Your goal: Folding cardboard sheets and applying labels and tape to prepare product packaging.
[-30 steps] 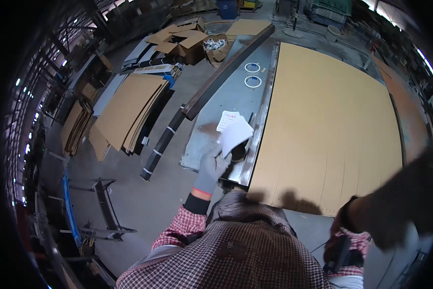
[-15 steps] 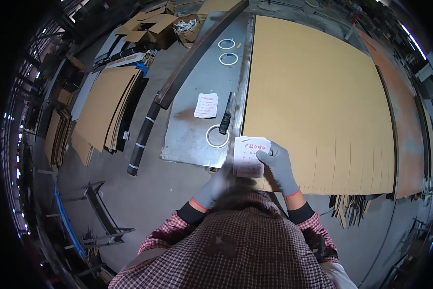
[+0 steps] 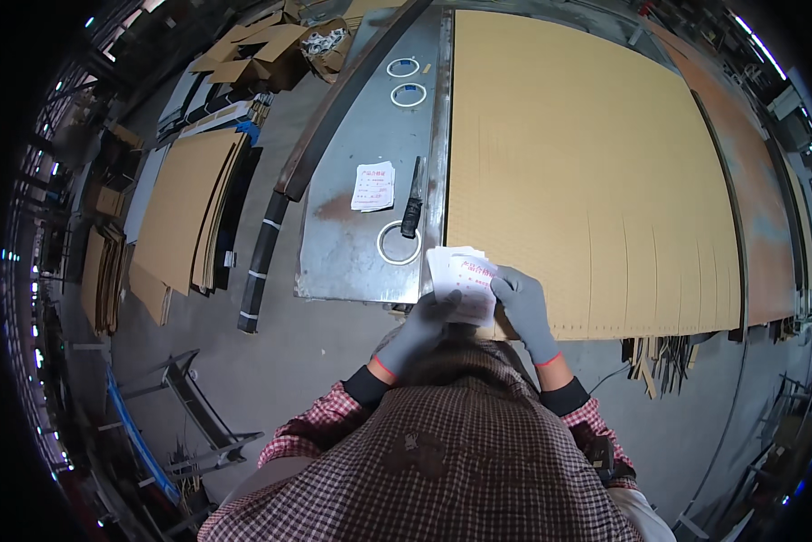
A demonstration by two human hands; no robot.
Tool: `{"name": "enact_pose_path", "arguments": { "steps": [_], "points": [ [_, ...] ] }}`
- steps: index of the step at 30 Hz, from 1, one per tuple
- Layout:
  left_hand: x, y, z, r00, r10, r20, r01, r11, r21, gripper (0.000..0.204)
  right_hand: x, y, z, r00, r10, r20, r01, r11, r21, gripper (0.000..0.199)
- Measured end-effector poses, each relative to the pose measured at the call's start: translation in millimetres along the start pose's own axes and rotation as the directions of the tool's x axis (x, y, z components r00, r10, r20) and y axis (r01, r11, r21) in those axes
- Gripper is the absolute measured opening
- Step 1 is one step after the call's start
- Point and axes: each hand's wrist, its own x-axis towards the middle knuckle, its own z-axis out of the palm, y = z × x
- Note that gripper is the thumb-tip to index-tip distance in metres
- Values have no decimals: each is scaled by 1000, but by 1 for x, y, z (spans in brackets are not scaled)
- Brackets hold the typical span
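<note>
Left hand and right hand pinch a stack of paper slips between gloved fingers

A small stack of white paper labels with red print is held at the near edge of the desk. The gloved left hand takes it from below on the left, and the gloved right hand rests its fingers on the stack's right side.

A second, smaller stack of white slips with red print lies flat on the grey metal desk surface, well apart from the held stack, just left of a dark-handled tool.

Opened brown cardboard boxes sit on the floor at the far left; one holds crumpled pale material.
</note>
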Motion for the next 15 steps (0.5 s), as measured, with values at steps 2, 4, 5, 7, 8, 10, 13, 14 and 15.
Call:
{"name": "enact_pose_path", "arguments": {
  "steps": [2,4,5,7,8,10,13,14,15],
  "points": [
    [-1,-2,-2,999,-41,10,40,998,50,29,11,43,4,964,-187,-189,199,979,46,29],
    [1,-14,-23,999,49,12,-50,990,135,30,15,50,2,938,-228,-262,263,959,107,30],
    [1,-22,-35,995,94,13,-95,980,176,30,16,42,-5,952,-177,-249,220,963,156,30],
    [-7,-15,-41,974,200,-109,-163,947,276,30,15,36,-17,953,-118,-280,173,968,181,29],
    [-11,-12,-45,952,257,-167,-192,925,328,31,16,37,-23,943,-117,-313,172,973,156,29],
    [-11,-8,-61,901,325,-287,-280,942,187,31,19,36,-32,931,-104,-349,162,976,142,27],
    [-8,-6,-85,878,319,-357,-290,948,134,34,28,35,-7,891,-269,-365,277,960,-31,27],
    [-7,-6,-89,880,322,-350,-294,947,131,33,25,28,8,905,-226,-360,243,970,2,27],
    [-4,-6,-89,886,324,-333,-298,946,129,33,34,43,16,921,-169,-351,193,981,32,29]
  ]
}}
